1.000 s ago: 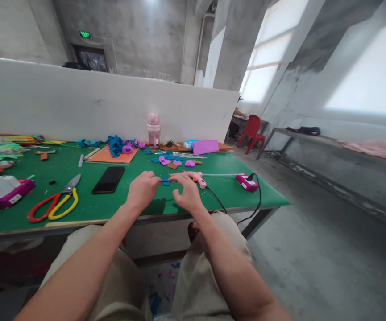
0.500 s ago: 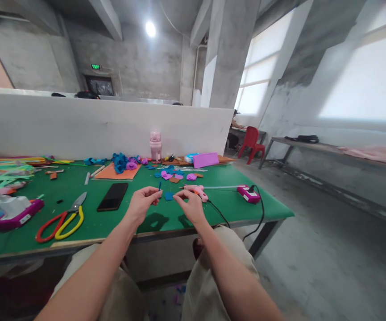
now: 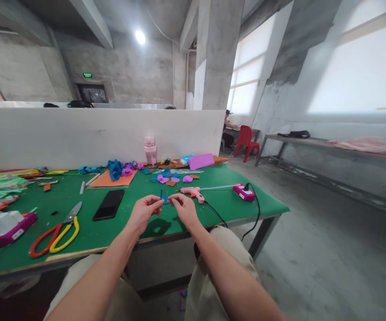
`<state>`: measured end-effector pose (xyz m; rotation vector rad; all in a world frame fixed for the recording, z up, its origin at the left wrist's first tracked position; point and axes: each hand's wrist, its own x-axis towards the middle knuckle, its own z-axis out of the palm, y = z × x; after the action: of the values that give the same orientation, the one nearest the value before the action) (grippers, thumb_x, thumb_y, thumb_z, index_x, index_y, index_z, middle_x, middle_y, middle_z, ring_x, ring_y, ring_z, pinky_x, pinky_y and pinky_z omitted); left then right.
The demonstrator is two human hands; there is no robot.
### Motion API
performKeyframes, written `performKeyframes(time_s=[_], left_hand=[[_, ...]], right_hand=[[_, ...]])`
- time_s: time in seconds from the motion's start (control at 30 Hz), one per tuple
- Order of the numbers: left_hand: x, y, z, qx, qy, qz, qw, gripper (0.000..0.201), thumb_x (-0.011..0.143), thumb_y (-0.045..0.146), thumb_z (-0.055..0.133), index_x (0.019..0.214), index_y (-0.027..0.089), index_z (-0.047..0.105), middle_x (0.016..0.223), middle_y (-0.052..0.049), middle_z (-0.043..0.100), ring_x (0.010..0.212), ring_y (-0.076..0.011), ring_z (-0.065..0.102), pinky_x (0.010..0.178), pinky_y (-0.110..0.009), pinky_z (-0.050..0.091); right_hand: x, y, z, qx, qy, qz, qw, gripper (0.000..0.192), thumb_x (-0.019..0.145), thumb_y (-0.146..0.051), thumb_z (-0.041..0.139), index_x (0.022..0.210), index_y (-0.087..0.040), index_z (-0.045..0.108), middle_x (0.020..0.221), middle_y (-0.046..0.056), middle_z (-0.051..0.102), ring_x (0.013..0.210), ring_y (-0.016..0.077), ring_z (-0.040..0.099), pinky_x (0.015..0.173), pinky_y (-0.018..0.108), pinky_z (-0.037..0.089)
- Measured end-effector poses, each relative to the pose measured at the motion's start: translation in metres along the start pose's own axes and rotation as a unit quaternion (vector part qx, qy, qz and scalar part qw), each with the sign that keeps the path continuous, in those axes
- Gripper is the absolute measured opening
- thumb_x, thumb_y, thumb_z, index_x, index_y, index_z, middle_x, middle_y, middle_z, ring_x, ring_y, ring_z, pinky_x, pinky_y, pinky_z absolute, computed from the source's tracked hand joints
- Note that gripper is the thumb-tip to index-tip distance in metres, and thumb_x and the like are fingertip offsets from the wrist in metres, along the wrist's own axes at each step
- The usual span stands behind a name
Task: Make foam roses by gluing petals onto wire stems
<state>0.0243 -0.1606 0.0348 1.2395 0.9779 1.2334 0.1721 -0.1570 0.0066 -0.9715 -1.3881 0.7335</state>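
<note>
Since the earlier frame the two hands had drawn closer together, narrowing the gap between their fingertips around a small blue piece. The left hand pinched a thin dark blue strip that stood roughly upright; the right hand appeared to pinch the right edge of the blue piece, which sat between both sets of fingertips, above the green table. With so little to grip, the piece could have slipped or creased if either pinch shifted, and the strip could have tilted out of line. Just beyond the right hand lay a pink glue gun, its nozzle toward the hands; if it was hot, which could not be told, a drifting knuckle risked a burn. Its black cord drooped over the front edge near the right knee, so a knock there could have dragged the gun. Farther off, loose scraps lay scattered, easily brushed away by a sleeve or wrist, and scissors rested well left, posing little danger.
</note>
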Motion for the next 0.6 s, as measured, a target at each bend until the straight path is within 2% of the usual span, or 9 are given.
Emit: performKeyframes(time_s=[0.1,0.2,0.4,0.6], left_hand=[[0.0,-0.001,0.001,-0.013,-0.013,-0.012,1.0,0.027,0.055,0.031,0.076,0.069,0.013,0.062,0.055,0.003,0.057,0.048,-0.0064,0.05,0.048,-0.018,0.04],[-0.001,-0.001,0.002,-0.013,-0.024,-0.017,0.999,0.026,0.055,0.031,0.076,0.068,0.013,0.062,0.054,0.003,0.057,0.048,-0.0061,0.05,0.048,-0.018,0.039],[-0.005,0.003,0.007,0.003,-0.05,-0.016,0.999,0.024,0.056,0.03,0.075,0.067,0.012,0.063,0.053,0.003,0.056,0.047,-0.0062,0.048,0.047,-0.018,0.037],[-0.009,0.004,0.009,0.003,-0.072,-0.004,0.997,0.021,0.06,0.029,0.073,0.068,0.013,0.063,0.054,0.003,0.055,0.047,-0.0062,0.047,0.047,-0.018,0.037]], right_hand=[[0.001,0.003,0.001,0.065,-0.016,0.014,0.998,0.021,0.075,-0.03,0.054,0.09,-0.02,0.065,0.083,0.003,0.069,0.075,0.0166,0.062,0.071,0.029,0.048],[0.0,0.0,0.003,0.093,-0.047,0.024,0.994,0.026,0.071,-0.034,0.062,0.092,-0.021,0.066,0.092,0.004,0.068,0.083,0.0178,0.062,0.077,0.031,0.048],[-0.003,-0.013,0.004,0.171,-0.048,0.05,0.983,0.023,0.065,-0.033,0.067,0.083,-0.019,0.068,0.085,0.003,0.07,0.082,0.019,0.063,0.08,0.034,0.047],[-0.003,-0.02,0.002,0.189,-0.048,0.056,0.979,0.021,0.061,-0.031,0.07,0.078,-0.018,0.067,0.077,0.002,0.068,0.075,0.0166,0.062,0.075,0.031,0.047]])
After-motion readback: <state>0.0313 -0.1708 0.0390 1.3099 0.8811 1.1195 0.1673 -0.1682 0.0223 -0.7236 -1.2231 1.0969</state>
